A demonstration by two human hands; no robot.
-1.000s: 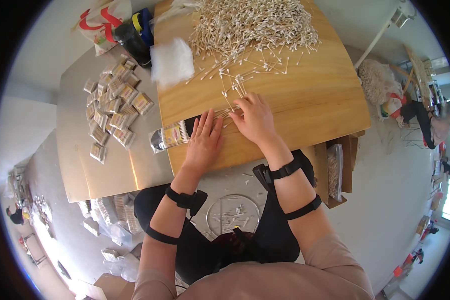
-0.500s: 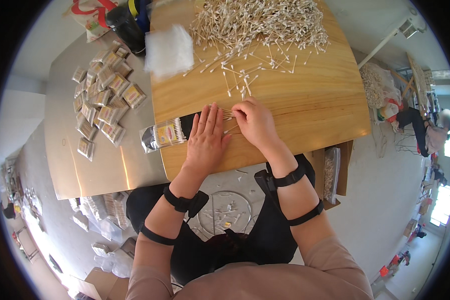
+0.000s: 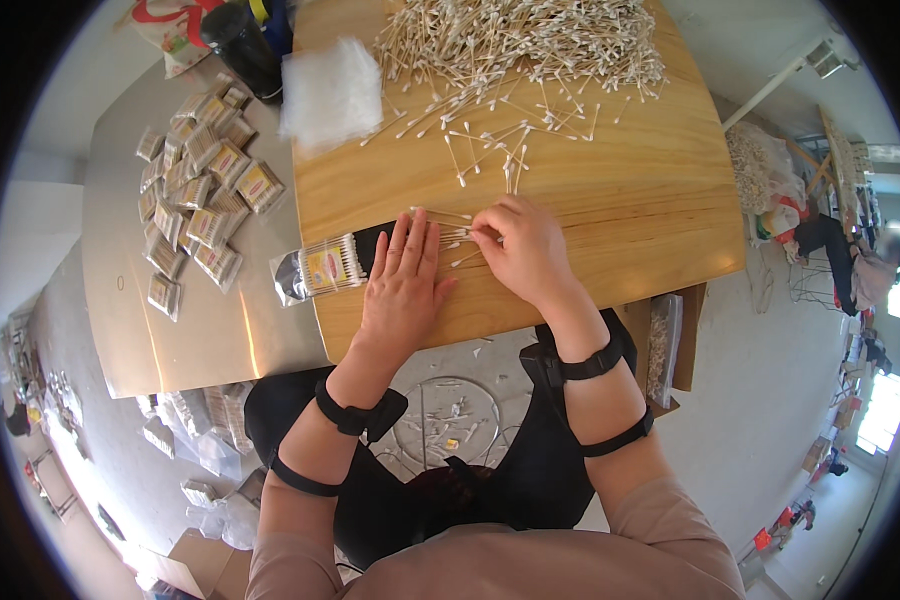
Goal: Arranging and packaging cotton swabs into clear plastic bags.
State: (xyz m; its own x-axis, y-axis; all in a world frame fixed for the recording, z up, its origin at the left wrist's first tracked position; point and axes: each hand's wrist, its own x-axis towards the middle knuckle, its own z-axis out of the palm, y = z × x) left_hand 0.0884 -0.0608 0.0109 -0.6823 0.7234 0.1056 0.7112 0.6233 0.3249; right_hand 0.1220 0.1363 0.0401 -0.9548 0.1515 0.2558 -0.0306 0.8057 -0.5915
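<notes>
My left hand point(image 3: 398, 295) lies flat on the wooden table, fingers stretched out over a black strip point(image 3: 370, 245). Beyond its fingertips, several cotton swabs point(image 3: 456, 236) point toward my right hand point(image 3: 532, 252), whose thumb and fingers are pinched on the swab ends. How many it grips is hidden. To the left of the left hand is a clear plastic bag point(image 3: 292, 280) holding a row of white-tipped swabs and a yellow label point(image 3: 326, 268). The bag's open-looking end meets the black strip. A few loose swabs point(image 3: 512, 170) lie just beyond the right hand.
A large heap of cotton swabs point(image 3: 530, 50) covers the far part of the wooden table point(image 3: 630, 215). Clear bags point(image 3: 332, 95) are stacked at its far left. Filled swab packs point(image 3: 210, 185) pile on the metal table point(image 3: 210, 335), near a black cup point(image 3: 242, 52).
My right hand has shifted slightly right, still pinching at the swab ends. More of the swabs shows between the hands. The left hand stays flat in nearly the same place.
</notes>
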